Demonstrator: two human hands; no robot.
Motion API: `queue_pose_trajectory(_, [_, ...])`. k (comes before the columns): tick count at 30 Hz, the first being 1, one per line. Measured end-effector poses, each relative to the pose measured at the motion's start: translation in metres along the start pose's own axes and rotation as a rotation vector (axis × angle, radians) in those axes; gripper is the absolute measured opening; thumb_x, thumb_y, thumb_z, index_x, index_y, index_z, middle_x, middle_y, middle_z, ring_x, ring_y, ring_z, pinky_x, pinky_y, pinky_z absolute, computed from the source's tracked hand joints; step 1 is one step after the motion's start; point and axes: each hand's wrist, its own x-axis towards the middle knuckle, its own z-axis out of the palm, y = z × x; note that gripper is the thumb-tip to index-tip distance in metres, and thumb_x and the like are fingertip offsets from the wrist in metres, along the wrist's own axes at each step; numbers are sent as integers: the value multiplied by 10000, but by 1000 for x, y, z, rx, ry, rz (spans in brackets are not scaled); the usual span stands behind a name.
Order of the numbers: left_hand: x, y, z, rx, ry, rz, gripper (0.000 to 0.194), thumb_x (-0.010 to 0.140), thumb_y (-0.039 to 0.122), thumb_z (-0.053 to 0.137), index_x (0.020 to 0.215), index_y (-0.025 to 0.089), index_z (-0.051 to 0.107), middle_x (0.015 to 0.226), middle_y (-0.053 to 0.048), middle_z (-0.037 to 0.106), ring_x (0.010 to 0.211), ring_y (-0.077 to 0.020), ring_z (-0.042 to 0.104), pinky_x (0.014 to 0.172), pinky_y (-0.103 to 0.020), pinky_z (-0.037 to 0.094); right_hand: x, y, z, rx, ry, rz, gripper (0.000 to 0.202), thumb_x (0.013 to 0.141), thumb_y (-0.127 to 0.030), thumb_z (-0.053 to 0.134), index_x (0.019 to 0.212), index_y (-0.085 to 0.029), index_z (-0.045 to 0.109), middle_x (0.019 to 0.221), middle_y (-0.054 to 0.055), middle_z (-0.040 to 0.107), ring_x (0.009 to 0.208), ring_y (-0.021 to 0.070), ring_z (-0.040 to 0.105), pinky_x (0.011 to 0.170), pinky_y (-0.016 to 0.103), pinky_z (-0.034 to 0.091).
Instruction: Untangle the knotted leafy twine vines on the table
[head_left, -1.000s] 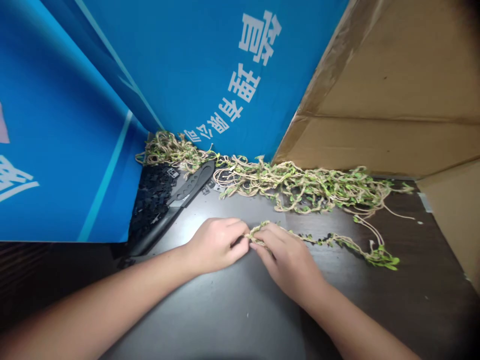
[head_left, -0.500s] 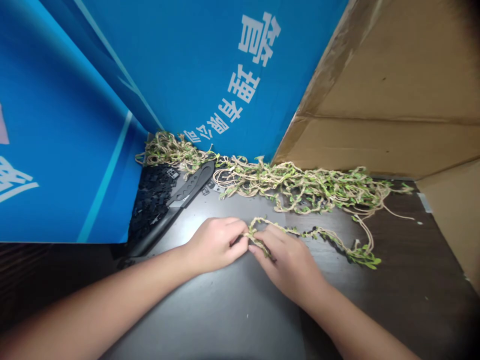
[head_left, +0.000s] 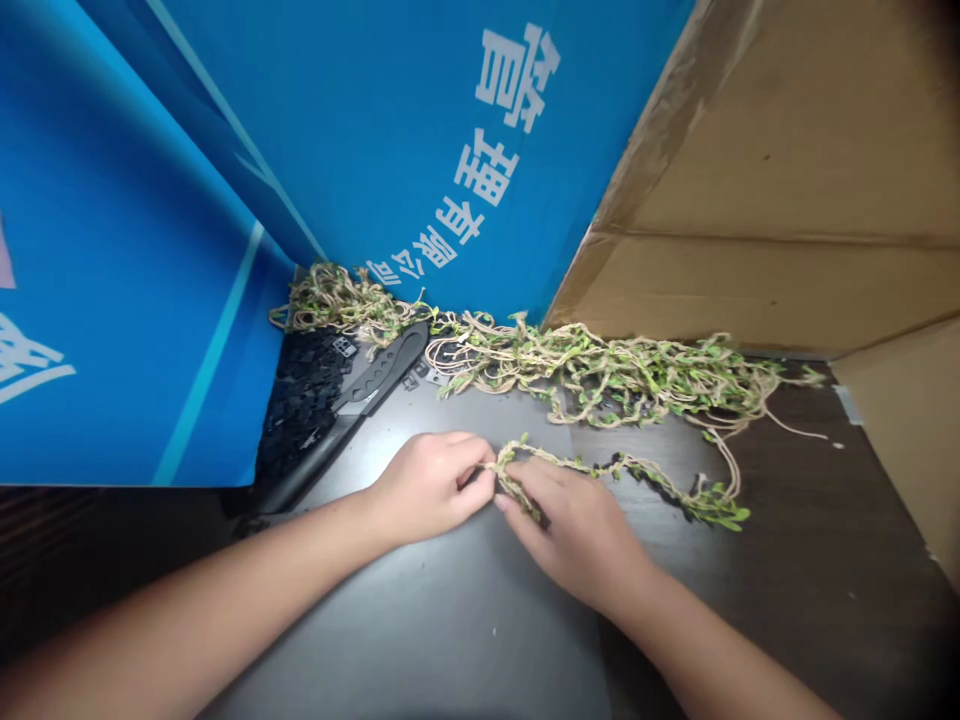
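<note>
A twine strand with small green leaves (head_left: 651, 468) runs from my fingers to the right over the dark tabletop and ends in a leafy tuft. My left hand (head_left: 435, 485) pinches the strand's end between thumb and bent fingers. Close beside it, my right hand (head_left: 571, 520) is closed on a bunched part of the same strand, which shows under its fingers. A long tangled heap of similar leafy twine (head_left: 615, 375) lies behind my hands, and a smaller heap (head_left: 337, 300) is at the back left.
A black-handled tool (head_left: 386, 370) lies slanted at the left, beside many small black pieces (head_left: 300, 390). Blue panels with white characters (head_left: 420, 120) stand at the back and left. Cardboard (head_left: 787, 200) walls the right side. A grey mat (head_left: 420, 630) lies under my hands.
The strand's right part and leafy tuft have shifted slightly left and up. My right hand has moved slightly; both hands keep their hold.
</note>
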Motion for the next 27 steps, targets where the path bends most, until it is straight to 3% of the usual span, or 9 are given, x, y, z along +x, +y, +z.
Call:
queue_pose_trajectory(7, [-2,0,0,26,-7,29,88,891,152,587,848,172,661,674,32,549,592,-85,480,591,-223,344,1,4,3,29,23,-45,235,1022,-137,446,1125,-211,645,1017,59,691,949,189,677,818,291,495])
queue_pose_trajectory(13, [0,0,0,4,0,-4,90,898,160,593,872,180,677,676,37,559,598,-83,495,601,-217,357,-1,3,-1,35,-6,14,358,849,-109,549,1179,-225,627,920,15,708,766,197,658,664,301,440])
queue_pose_trajectory(17, [-1,-1,0,9,-5,8,89,900,160,592,868,179,673,690,37,568,592,-79,488,595,-218,353,0,1,-1,69,-3,9,171,981,-215,542,1127,-225,631,1001,37,706,881,201,669,749,300,460])
queue_pose_trajectory(20, [-1,0,0,16,-9,31,83,892,156,595,868,177,671,691,38,563,591,-79,485,591,-221,351,2,3,1,42,15,-21,180,1048,-220,475,1122,-226,639,1023,38,698,922,195,668,792,302,465])
queue_pose_trajectory(27, [0,1,1,16,11,11,76,875,134,602,834,172,653,666,45,530,586,-77,466,588,-223,339,2,6,1,6,-31,-33,284,973,-114,464,1180,-222,625,1043,29,711,928,218,684,744,319,450])
